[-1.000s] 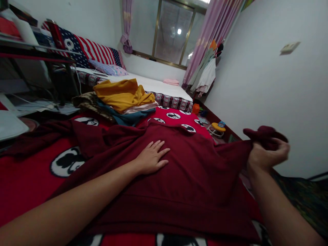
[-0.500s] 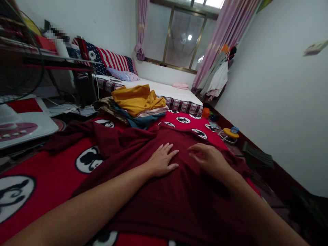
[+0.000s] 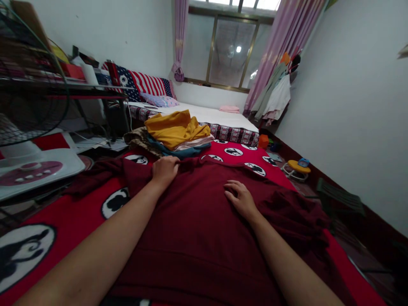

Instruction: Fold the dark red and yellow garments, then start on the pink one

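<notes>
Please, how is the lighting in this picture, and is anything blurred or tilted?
Head view: dim overall, with bright glare in the window, whose frame tilts; head view: the dark red top darkens toward picture right, with folds hard to read; head view: the left hand and right hand look fairly clear, while the fan looks smeared in its upper part.

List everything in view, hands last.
sweatshirt: one, maroon, centre
patterned blanket: one, red, beneath sweatshirt
clothes pile: one, mustard on top, beyond sweatshirt
window: one, gold frame, far side
bed: one, white, below window
pillow: one, lilac, on bed
curtains: two, purple, flanking window
hanging clothes: several, grey and white, right
stool: one, yellow seat, right
fan: one, white base, left
desk clutter: uncounted, mixed, left
left hand: one, bare, on sweatshirt's far left
right hand: one, bare, over sweatshirt
</notes>
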The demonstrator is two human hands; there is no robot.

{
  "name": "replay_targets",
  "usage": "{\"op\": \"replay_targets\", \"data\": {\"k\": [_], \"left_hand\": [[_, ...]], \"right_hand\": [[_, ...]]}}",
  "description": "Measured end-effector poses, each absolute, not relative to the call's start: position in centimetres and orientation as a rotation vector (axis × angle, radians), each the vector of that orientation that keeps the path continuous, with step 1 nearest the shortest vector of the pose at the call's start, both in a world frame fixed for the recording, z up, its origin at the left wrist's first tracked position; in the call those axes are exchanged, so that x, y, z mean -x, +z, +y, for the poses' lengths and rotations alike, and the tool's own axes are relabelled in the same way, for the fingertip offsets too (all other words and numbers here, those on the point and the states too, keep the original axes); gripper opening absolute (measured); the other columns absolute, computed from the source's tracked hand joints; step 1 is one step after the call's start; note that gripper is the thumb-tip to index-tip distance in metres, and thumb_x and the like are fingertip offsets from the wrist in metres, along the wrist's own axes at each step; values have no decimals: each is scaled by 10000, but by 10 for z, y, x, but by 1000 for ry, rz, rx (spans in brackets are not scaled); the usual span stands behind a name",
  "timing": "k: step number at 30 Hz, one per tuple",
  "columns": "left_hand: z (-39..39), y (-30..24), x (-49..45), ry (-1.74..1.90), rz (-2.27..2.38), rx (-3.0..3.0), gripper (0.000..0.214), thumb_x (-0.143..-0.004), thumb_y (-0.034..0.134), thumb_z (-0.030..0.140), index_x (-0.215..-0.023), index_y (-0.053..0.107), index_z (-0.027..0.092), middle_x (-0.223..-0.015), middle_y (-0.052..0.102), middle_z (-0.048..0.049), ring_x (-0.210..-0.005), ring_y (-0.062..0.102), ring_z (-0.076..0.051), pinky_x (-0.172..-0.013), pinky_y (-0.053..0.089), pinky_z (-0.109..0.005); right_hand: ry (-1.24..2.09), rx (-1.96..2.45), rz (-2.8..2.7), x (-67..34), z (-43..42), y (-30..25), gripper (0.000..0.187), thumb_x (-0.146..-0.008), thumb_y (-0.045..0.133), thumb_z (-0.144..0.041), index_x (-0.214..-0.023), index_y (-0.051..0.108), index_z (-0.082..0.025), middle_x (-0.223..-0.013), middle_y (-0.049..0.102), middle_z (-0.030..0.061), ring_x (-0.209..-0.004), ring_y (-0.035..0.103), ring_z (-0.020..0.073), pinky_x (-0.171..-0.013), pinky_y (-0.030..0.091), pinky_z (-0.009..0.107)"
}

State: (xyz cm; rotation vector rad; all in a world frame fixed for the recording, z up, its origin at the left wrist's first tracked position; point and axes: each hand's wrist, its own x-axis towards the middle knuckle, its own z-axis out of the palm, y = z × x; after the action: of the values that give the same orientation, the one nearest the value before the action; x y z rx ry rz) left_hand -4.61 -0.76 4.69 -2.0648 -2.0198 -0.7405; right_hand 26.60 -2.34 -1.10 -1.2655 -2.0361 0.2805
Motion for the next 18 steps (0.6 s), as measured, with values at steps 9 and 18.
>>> {"op": "replay_targets", "data": {"k": [9,18], "left_hand": [[-24,64,7,-832,-1729,2142,351,-943,361,222,-1087,677,172,-1199,603,-82,-1155,513,-246,-978,416,-381],[29,18,-67,-284,-1743,2821,664,-970,281,536,-1514,273,156,-1590,218,-142,-1474,156,-285,-1172,182,-450]], "right_hand": [[138,1515,-2099,-261,-22,-13,437,-883,557,-375,-1281,606,-202,-1427,503,137,-1346,421,306,-1108,324,518],[68,1821,-2364,-250,-27,1,551,-975,351,-425,-1500,319,-260,-1592,231,52,-1468,184,272,-1142,192,586]]}}
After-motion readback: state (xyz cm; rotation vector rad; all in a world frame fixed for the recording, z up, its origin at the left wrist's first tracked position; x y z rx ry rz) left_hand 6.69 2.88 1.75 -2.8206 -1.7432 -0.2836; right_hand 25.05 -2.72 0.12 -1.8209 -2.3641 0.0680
